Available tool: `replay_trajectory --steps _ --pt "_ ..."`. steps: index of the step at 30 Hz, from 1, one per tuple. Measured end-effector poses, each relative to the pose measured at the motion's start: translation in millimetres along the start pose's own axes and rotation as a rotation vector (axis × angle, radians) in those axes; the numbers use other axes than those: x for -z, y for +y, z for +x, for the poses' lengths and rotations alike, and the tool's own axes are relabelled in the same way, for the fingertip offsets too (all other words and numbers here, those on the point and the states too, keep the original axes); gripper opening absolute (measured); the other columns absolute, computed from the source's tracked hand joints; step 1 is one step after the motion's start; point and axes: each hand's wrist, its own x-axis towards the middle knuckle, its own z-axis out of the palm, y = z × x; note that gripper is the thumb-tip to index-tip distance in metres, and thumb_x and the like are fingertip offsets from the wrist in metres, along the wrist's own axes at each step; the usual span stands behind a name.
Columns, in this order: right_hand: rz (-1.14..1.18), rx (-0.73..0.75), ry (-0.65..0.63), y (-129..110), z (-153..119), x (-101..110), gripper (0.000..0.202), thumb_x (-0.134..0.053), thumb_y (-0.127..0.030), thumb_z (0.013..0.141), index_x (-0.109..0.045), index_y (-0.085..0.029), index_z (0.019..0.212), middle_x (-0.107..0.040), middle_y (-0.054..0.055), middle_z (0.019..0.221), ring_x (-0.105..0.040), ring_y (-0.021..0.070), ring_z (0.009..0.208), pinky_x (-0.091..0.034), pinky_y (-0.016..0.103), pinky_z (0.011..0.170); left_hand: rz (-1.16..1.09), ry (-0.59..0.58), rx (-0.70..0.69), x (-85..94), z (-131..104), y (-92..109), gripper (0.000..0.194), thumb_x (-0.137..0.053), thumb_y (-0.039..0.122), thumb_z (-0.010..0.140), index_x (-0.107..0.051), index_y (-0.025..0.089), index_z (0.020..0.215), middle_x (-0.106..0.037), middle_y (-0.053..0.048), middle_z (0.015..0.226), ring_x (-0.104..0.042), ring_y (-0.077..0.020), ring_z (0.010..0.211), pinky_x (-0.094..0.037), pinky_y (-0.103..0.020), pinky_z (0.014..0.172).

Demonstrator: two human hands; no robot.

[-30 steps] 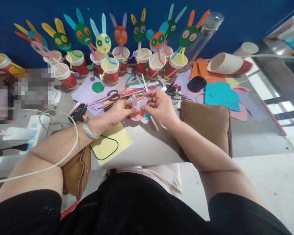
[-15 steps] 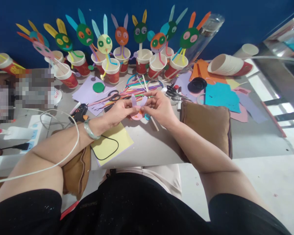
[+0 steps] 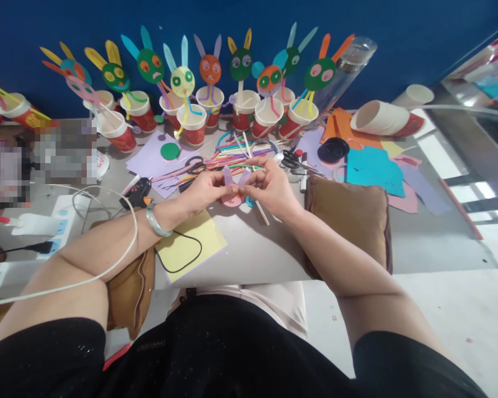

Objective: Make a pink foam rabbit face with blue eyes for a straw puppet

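Observation:
Between my two hands is a small pink paper rabbit face [image 3: 232, 201] with two upright purple paper ears [image 3: 228, 177] and an orange bit on its front. My left hand [image 3: 205, 192] pinches its left side between thumb and fingers. My right hand [image 3: 270, 187] grips the other side near the right ear, its thumb on the face. The fingers hide much of the face. A pale stick [image 3: 263, 213] and a small blue paper piece [image 3: 249, 200] show just below my right hand. Scissors [image 3: 196, 164] and loose coloured pipe cleaners [image 3: 236, 149] lie beyond.
Paper cups [image 3: 191, 126] with paper rabbits line the blue wall. A glue gun [image 3: 138, 192], power strip [image 3: 64, 226] and white cable are at left. Yellow paper [image 3: 191, 246] lies in front. On the right are a brown cushion [image 3: 348, 221], blue paper [image 3: 373, 170] and stacked cups [image 3: 382, 119].
My right thumb has shifted left and down across the face, closer to my left thumb. The pink face stays held by both hands. The whole view has tilted slightly upward.

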Motion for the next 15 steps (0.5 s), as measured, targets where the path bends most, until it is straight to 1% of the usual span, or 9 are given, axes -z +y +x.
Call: replay_trajectory --steps 3,7,10,13,15 --pt "0.009 -0.004 -0.015 2.0 0.8 0.6 0.073 -0.095 -0.052 0.070 -0.048 -0.023 0.117 -0.063 -0.008 0.069 -0.068 0.0144 0.063 -0.053 0.028 0.059 -0.004 0.009 -0.020 -0.4 0.8 -0.1 0.050 -0.098 0.047 0.057 -0.071 0.012 0.080 -0.070 0.000 0.072 -0.062 -0.0113 0.065 -0.049 -0.025 0.062" --pt "0.016 -0.011 -0.021 3.4 1.2 0.2 0.072 -0.095 -0.050 0.069 -0.048 -0.023 0.117 -0.066 -0.007 0.071 -0.069 0.0145 0.063 -0.054 0.028 0.060 -0.042 0.011 -0.033 -1.5 1.1 1.5 0.052 -0.098 0.048 0.056 -0.073 0.011 0.084 -0.073 0.000 0.075 -0.064 -0.0117 0.069 -0.051 -0.025 0.068" --pt "0.025 -0.016 -0.025 2.4 0.3 -0.1 0.068 -0.093 -0.048 0.071 -0.050 -0.023 0.116 -0.070 -0.004 0.078 -0.069 0.0140 0.065 -0.056 0.028 0.062 -0.009 0.001 -0.022 -0.9 0.1 3.5 0.052 -0.098 0.048 0.058 -0.074 0.010 0.086 -0.074 -0.002 0.075 -0.065 -0.0119 0.067 -0.050 -0.025 0.065" --pt "0.043 -0.006 -0.004 -0.6 -1.3 -0.3 0.059 -0.089 -0.043 0.074 -0.052 -0.023 0.115 -0.071 -0.004 0.080 -0.067 0.0125 0.064 -0.054 0.027 0.061 0.044 -0.023 -0.011 0.4 -1.5 4.7 0.044 -0.094 0.045 0.065 -0.074 0.011 0.084 -0.073 -0.003 0.072 -0.065 -0.0128 0.064 -0.049 -0.024 0.061" --pt "0.045 0.014 0.040 -3.3 -2.2 -0.5 0.050 -0.085 -0.040 0.078 -0.054 -0.023 0.114 -0.070 -0.005 0.078 -0.066 0.0118 0.064 -0.053 0.026 0.061 0.059 -0.031 -0.009 0.4 -2.6 5.8 0.033 -0.090 0.037 0.071 -0.073 0.011 0.082 -0.073 -0.003 0.070 -0.064 -0.0122 0.062 -0.049 -0.023 0.059"
